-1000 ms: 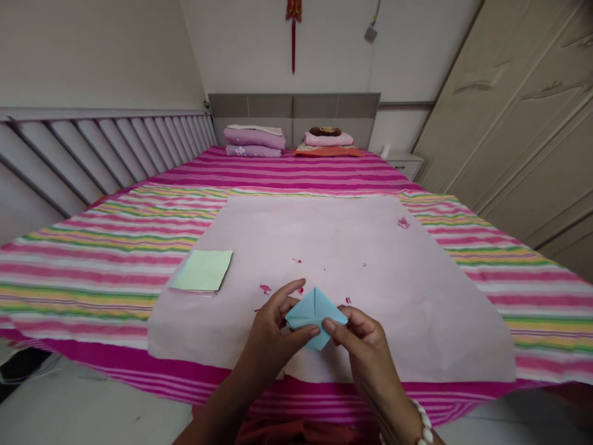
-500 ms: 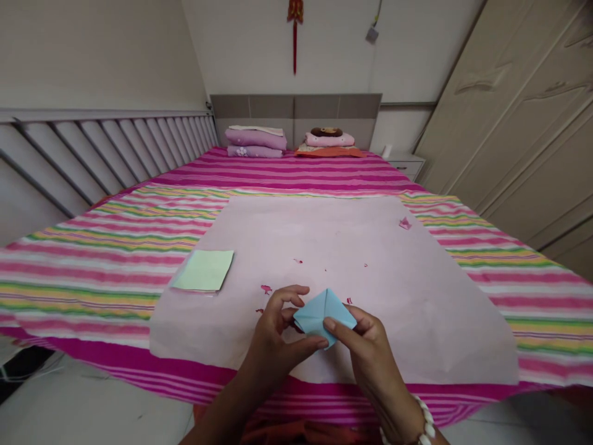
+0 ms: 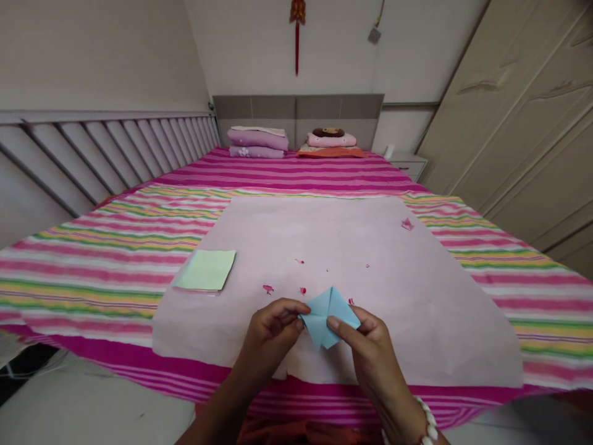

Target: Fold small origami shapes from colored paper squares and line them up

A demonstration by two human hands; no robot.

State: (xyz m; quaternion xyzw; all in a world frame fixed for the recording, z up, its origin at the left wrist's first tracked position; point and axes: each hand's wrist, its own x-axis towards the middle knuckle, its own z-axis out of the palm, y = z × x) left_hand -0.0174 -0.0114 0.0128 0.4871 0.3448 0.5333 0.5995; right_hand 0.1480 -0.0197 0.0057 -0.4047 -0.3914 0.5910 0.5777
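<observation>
A folded sheet of light blue origami paper point(image 3: 320, 308) is held between my two hands, just over the large pale sheet point(image 3: 315, 235). It has a diamond-like outline with a crease down its upper half and a pointed flap at the bottom. My left hand point(image 3: 273, 330) pinches its left corner between thumb and fingers. My right hand point(image 3: 370, 337) grips the right side, thumb on the front face and fingers behind, so the back is hidden. Small dark pink scraps point(image 3: 268, 289) lie on the pale sheet beyond my hands.
On the left lies a stack of square paper point(image 3: 206, 270), light green on top. A small pink folded paper piece point(image 3: 407, 224) sits at the far right of the sheet. Striped bedding point(image 3: 106, 247) surrounds it, with folded purple bedding point(image 3: 257, 142) by the headboard point(image 3: 259, 108).
My left hand has closed from a loose, spread pose into a pinch on the paper's left corner. The lower left flap now stands apart as a point. The view has shifted slightly.
</observation>
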